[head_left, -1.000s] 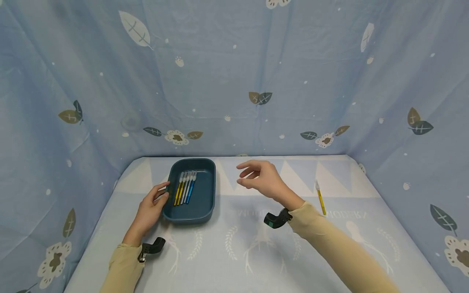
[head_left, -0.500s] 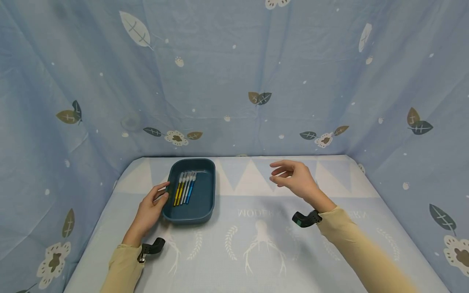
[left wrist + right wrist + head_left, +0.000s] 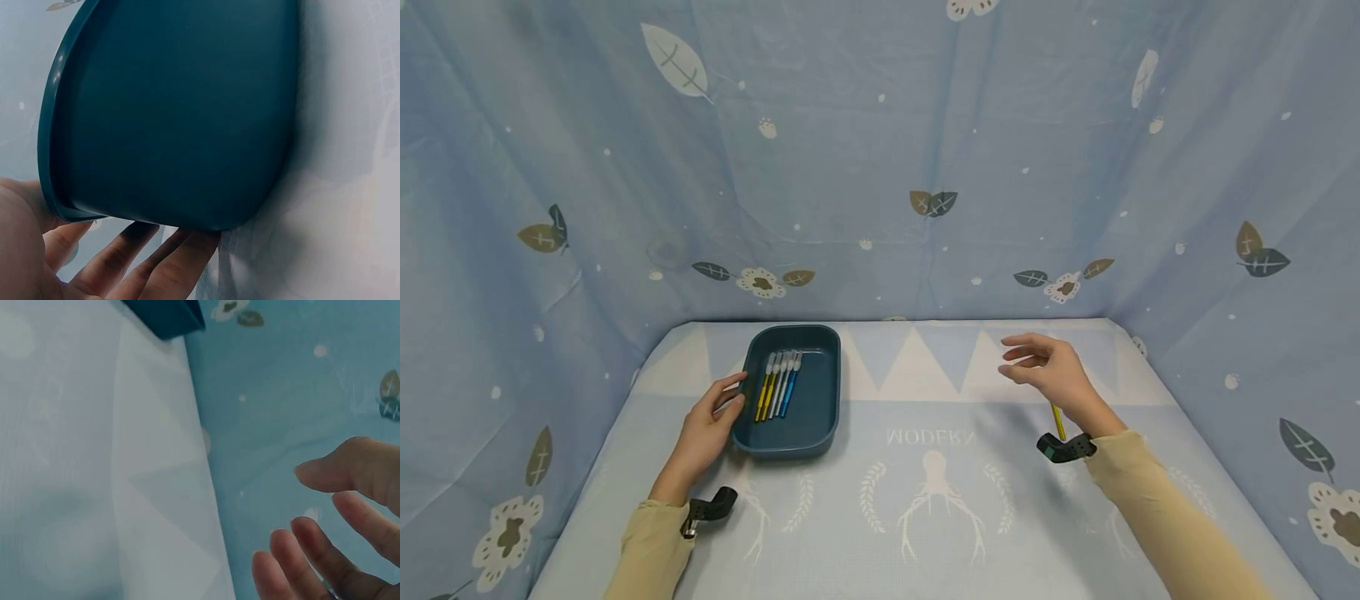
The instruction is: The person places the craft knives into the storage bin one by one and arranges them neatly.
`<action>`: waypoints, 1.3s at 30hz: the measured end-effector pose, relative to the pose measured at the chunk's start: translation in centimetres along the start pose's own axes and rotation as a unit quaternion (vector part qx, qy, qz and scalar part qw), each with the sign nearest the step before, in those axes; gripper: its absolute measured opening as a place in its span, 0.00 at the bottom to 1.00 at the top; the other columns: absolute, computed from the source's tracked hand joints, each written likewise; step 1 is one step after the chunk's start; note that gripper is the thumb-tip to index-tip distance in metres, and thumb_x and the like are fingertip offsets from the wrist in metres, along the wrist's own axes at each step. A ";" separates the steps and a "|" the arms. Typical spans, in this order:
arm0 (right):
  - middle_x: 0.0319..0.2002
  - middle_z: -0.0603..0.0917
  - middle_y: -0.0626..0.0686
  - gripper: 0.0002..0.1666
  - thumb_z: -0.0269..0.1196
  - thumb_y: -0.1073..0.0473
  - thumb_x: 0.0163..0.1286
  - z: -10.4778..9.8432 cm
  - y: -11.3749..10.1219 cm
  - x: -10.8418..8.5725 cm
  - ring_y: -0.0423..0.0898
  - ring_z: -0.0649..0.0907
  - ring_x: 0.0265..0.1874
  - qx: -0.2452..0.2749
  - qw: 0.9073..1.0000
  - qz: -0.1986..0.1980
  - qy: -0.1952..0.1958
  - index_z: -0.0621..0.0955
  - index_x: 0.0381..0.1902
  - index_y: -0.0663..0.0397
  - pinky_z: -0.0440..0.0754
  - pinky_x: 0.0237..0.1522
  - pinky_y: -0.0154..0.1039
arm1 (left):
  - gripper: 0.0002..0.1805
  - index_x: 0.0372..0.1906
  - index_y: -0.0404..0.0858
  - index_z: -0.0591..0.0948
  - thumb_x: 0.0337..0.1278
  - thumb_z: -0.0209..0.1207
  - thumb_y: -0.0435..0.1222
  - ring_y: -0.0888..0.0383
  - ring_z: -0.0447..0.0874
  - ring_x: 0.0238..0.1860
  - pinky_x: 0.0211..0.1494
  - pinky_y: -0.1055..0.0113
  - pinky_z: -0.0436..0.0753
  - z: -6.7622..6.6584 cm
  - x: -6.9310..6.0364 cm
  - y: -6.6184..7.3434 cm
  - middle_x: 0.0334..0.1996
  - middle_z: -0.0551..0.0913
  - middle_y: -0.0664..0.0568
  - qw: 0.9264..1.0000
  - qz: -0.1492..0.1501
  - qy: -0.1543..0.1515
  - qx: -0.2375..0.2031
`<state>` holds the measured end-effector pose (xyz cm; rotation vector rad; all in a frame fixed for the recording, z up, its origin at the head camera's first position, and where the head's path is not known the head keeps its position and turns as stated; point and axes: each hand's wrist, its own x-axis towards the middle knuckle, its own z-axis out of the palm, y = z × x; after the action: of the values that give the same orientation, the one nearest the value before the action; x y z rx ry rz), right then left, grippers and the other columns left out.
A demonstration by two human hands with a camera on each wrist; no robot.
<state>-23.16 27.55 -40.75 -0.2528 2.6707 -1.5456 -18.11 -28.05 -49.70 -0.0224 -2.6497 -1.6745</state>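
Note:
The teal tray [image 3: 830,392] stands at the left of the table. Inside it, several slim pen-shaped craft knives [image 3: 778,387] with clear caps lie side by side, their handles yellow, silver and blue. My left hand [image 3: 706,425] rests its fingertips against the tray's left side; in the left wrist view, the fingers [image 3: 178,265] touch the outer wall below the rim. On the right, my right hand [image 3: 1052,375] hovers above the table with relaxed, spread fingers, holding nothing. A single yellow craft knife [image 3: 1058,422] lies beneath it, its upper part hidden by the hand.
A pale patterned cloth covers the table [image 3: 925,500]. Behind it and at both sides hangs a blue curtain [image 3: 850,167] with leaf and flower prints. Each wrist wears a black camera mount, such as the right mount [image 3: 1063,448].
My right hand has moved rightward from beside the tray and now partly covers the yellow craft knife. My left hand and the tray have stayed put.

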 end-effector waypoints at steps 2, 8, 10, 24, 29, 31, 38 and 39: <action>0.62 0.85 0.68 0.32 0.75 0.60 0.75 -0.4 0.7 -0.1 0.49 0.90 0.48 -0.001 1.000 0.007 0.009 0.80 0.73 0.59 0.89 0.47 0.38 | 0.30 0.88 0.45 0.62 0.92 0.49 0.44 0.28 0.63 0.80 0.78 0.30 0.68 0.0 0.0 0.0 0.82 0.63 0.30 1.000 0.000 0.000 -0.001; 0.64 0.82 0.72 0.34 0.74 0.61 0.76 -1.3 3.3 -0.3 0.42 0.90 0.45 0.019 0.999 0.034 0.020 0.77 0.75 0.64 0.92 0.46 0.40 | 0.30 0.87 0.44 0.63 0.92 0.49 0.43 0.27 0.64 0.80 0.78 0.31 0.68 0.0 -0.1 0.0 0.82 0.63 0.30 1.000 0.002 0.004 -0.002; 0.64 0.82 0.73 0.35 0.74 0.61 0.76 -1.7 4.3 -0.4 0.40 0.89 0.44 0.019 0.999 0.045 0.022 0.77 0.75 0.65 0.92 0.47 0.43 | 0.30 0.87 0.44 0.63 0.92 0.49 0.44 0.27 0.64 0.80 0.78 0.31 0.68 0.0 -0.1 -0.1 0.82 0.63 0.30 1.000 0.003 0.004 -0.002; 0.58 0.82 0.71 0.36 0.73 0.65 0.75 -2.9 9.8 -1.5 0.50 0.90 0.41 0.008 0.993 0.113 0.043 0.75 0.75 0.72 0.92 0.41 0.42 | 0.30 0.87 0.45 0.63 0.92 0.50 0.44 0.27 0.64 0.80 0.78 0.30 0.68 0.1 -0.1 -0.2 0.82 0.63 0.30 1.000 0.004 0.004 -0.001; 0.58 0.83 0.71 0.35 0.74 0.66 0.73 -2.8 11.0 -1.9 0.45 0.88 0.39 -0.003 0.990 0.129 0.054 0.76 0.74 0.72 0.91 0.36 0.41 | 0.30 0.87 0.45 0.63 0.92 0.49 0.44 0.27 0.63 0.80 0.78 0.31 0.67 0.1 -0.2 -0.2 0.82 0.63 0.30 1.000 -0.002 0.004 -0.001; 0.57 0.84 0.71 0.35 0.74 0.67 0.72 -2.8 11.4 -2.0 0.43 0.87 0.38 -0.014 0.989 0.133 0.057 0.77 0.73 0.72 0.90 0.35 0.41 | 0.30 0.87 0.45 0.63 0.92 0.49 0.44 0.27 0.63 0.80 0.78 0.31 0.67 0.1 -0.2 -0.2 0.82 0.63 0.30 1.000 -0.004 0.003 -0.001; 0.55 0.85 0.69 0.33 0.75 0.69 0.68 -2.7 11.6 -2.0 0.45 0.86 0.39 -0.035 0.987 0.141 0.064 0.80 0.70 0.70 0.90 0.33 0.41 | 0.29 0.87 0.44 0.63 0.92 0.49 0.43 0.27 0.64 0.79 0.78 0.31 0.68 0.1 -0.2 -0.1 0.82 0.63 0.30 1.000 -0.001 0.005 -0.001; 0.55 0.85 0.69 0.33 0.75 0.69 0.68 -2.8 11.6 -1.9 0.46 0.86 0.39 -0.036 0.987 0.143 0.064 0.81 0.70 0.71 0.90 0.33 0.41 | 0.29 0.87 0.44 0.63 0.92 0.49 0.43 0.27 0.64 0.79 0.78 0.31 0.68 0.1 -0.2 -0.1 0.82 0.63 0.30 1.000 -0.001 0.005 0.000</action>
<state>-22.95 35.88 -49.47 0.2260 2.7110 -1.4237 -17.92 -27.98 -49.88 -0.0122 -2.6434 -1.6713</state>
